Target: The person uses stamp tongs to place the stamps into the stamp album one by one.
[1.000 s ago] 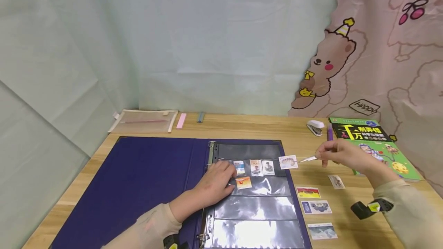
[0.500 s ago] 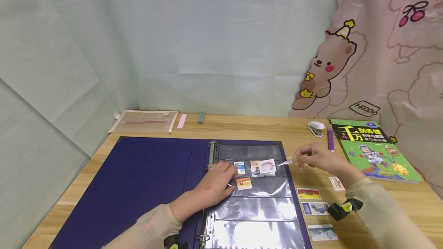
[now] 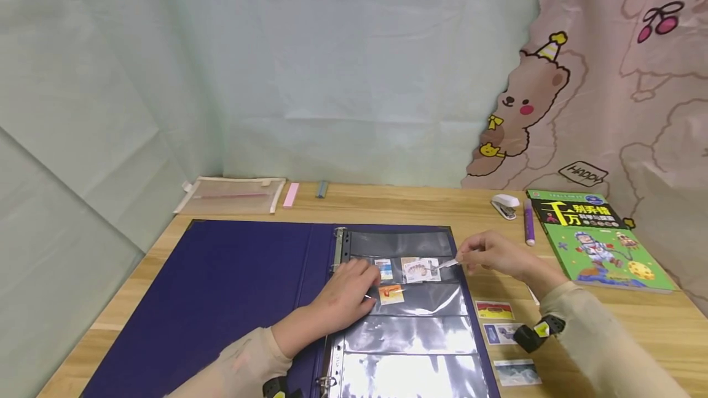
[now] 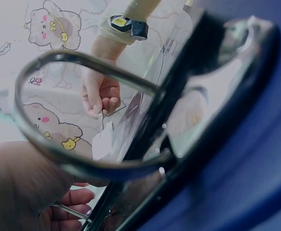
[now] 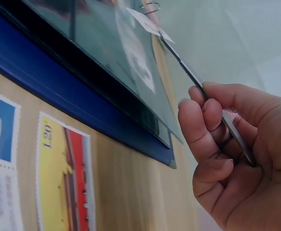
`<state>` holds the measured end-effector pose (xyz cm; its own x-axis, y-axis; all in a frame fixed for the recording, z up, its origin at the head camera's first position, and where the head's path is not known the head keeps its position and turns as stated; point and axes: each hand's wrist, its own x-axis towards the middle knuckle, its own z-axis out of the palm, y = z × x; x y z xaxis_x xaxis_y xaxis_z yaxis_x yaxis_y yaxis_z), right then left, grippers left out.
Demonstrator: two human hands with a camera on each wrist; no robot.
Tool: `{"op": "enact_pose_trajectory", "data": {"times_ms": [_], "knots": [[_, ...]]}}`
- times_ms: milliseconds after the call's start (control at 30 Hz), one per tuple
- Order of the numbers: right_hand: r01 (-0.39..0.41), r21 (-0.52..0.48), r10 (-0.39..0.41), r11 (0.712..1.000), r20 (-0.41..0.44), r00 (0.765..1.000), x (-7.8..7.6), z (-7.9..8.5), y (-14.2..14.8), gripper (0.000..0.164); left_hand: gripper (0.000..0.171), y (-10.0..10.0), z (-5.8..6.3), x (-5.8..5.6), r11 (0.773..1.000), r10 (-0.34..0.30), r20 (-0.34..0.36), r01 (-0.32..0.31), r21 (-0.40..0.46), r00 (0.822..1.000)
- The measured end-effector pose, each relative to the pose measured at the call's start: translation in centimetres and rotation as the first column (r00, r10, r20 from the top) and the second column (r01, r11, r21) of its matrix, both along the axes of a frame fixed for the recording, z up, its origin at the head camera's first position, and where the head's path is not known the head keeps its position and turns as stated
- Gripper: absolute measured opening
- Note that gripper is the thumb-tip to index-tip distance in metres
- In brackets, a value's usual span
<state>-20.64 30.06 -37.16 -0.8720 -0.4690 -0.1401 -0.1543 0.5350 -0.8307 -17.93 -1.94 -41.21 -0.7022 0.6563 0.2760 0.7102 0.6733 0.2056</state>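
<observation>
My right hand [image 3: 487, 253] pinches silver tweezers [image 5: 191, 74] between thumb and fingers. At their tip is a pale stamp [image 3: 417, 271], over the black album page's [image 3: 406, 333] second row. It overlaps other stamps there, including a brown-toned one [image 3: 408, 260]; whether it is inside the pocket I cannot tell. My left hand [image 3: 344, 290] rests at the page's left side, fingers bent loosely, beside a blue stamp [image 3: 383, 269] and an orange stamp [image 3: 391, 293]. A thin metal rod [image 4: 70, 210] shows by its fingers in the left wrist view; its kind is unclear.
The navy ring binder [image 3: 221, 300] lies open, with a metal ring [image 4: 22, 96] near the left wrist. Right of it lie a red-yellow stamp [image 3: 494, 310] and several others. Behind are a stapler [image 3: 505, 206], purple marker [image 3: 529, 223], green book [image 3: 608, 250] and mesh pouch [image 3: 232, 195].
My right hand has moved left with the tweezers, carrying the stamp from the page's right edge onto the second row, over the stamps there. The left hand has stayed in place.
</observation>
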Motion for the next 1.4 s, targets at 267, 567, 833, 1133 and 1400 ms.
{"op": "enact_pose_trajectory", "data": {"times_ms": [267, 567, 833, 1133, 1400], "knots": [[-0.051, 0.01, 0.051, 0.999, 0.01, 0.999, -0.1, -0.6, -0.8, 0.016, 0.022, -0.2, 0.0, 0.3, 1.0, 0.018, 0.017, -0.018, 0.0, 1.0], [-0.085, 0.019, 0.084, 0.996, 0.045, 0.995, -0.2, -0.9, -1.0, 0.015, 0.022, -0.3, -0.2, 0.3, 1.0, 0.023, 0.017, -0.023, 0.006, 1.0], [-0.106, 0.088, 0.097, 0.99, 0.097, 0.99, -0.3, -0.4, -1.3, 0.017, 0.022, -0.2, -0.3, 0.3, 1.0, 0.02, 0.012, -0.021, 0.012, 1.0], [-0.134, 0.116, 0.117, 0.984, 0.144, 0.983, -0.6, 0.1, -1.6, 0.017, 0.023, 0.0, -0.2, 0.2, 1.0, 0.017, 0.019, -0.017, 0.012, 1.0], [-0.15, 0.131, 0.12, 0.98, 0.212, 0.97, -1.0, 0.7, -1.5, 0.018, 0.023, 0.0, -0.2, 0.0, 1.0, 0.009, -0.011, -0.009, 0.026, 1.0]]}}
